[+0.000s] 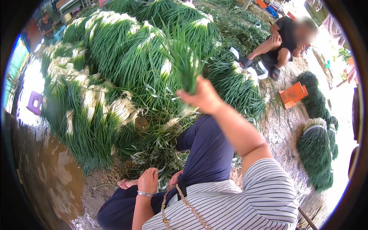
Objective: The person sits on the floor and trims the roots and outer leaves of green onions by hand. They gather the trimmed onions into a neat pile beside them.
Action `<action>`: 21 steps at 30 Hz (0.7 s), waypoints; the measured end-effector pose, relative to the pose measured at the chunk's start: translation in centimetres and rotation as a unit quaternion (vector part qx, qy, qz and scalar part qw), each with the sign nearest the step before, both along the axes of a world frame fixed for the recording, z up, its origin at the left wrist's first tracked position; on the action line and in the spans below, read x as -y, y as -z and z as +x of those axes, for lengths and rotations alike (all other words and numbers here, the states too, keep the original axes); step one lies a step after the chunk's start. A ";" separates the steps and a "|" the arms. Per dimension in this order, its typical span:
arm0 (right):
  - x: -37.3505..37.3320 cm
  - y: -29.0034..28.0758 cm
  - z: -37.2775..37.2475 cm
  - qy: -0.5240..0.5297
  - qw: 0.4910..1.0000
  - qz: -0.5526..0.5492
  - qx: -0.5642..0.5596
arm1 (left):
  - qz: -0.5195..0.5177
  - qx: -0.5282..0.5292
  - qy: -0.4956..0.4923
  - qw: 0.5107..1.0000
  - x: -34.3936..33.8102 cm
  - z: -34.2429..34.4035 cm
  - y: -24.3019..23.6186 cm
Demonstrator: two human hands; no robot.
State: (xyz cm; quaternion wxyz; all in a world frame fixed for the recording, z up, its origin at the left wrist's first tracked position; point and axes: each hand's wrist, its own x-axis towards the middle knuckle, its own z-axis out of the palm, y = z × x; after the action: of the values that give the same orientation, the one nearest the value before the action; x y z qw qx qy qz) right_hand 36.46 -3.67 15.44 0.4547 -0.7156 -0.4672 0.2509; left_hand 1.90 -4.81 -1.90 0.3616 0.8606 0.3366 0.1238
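Observation:
My right hand (203, 96), arm stretched forward, is closed round a bunch of green onions (186, 61). Its green leaves fan upward past my fingers, and a blurred pale end shows below the hand. My left hand (148, 179), with bracelets at the wrist, rests low near my lap, its fingers curled; whatever may be in them is hidden. Right in front of me lie loose green leaves and stalks (153, 149). Beyond them, big heaps of green onions (122, 53) are stacked with white ends up and leaves hanging down.
Across to the right a person (285, 42) squats beside another onion pile (234, 84). An orange sheet (293, 96) lies on the wet ground, near tied onion bundles (316, 149). A purple stool (35, 102) stands at far left, behind muddy water (50, 168). Another person (48, 27) is at back left.

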 end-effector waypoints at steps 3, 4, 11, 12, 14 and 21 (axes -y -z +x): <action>2.9 -2.9 8.8 0.134 0.951 -0.106 0.257 | -0.057 -0.042 -0.033 0.997 0.2 0.7 -2.0; 5.1 -1.6 14.8 0.165 0.893 -0.150 0.392 | -0.052 0.004 -0.037 0.998 0.2 0.9 -1.0; 1.9 5.3 20.4 0.004 0.868 -0.311 0.386 | 0.024 -0.109 -0.036 0.993 -2.3 0.6 -0.4; -0.9 7.9 18.0 -0.037 0.901 -0.260 0.345 | 0.007 -0.102 -0.056 0.993 -2.5 0.4 0.4; -6.5 14.0 12.5 -0.172 0.891 -0.287 0.308 | -0.029 -0.085 -0.114 0.989 -2.7 1.0 -0.4; -7.9 36.8 0.1 -0.299 0.740 -0.507 0.326 | 0.067 -0.092 -0.164 0.980 -3.8 -1.1 1.1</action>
State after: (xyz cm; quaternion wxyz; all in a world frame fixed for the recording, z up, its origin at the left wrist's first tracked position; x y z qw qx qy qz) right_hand 36.57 4.24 -21.35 -0.2535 -0.7023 -0.5802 0.3253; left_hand 0.84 -1.04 -3.01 0.2459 0.8238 0.4955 0.1241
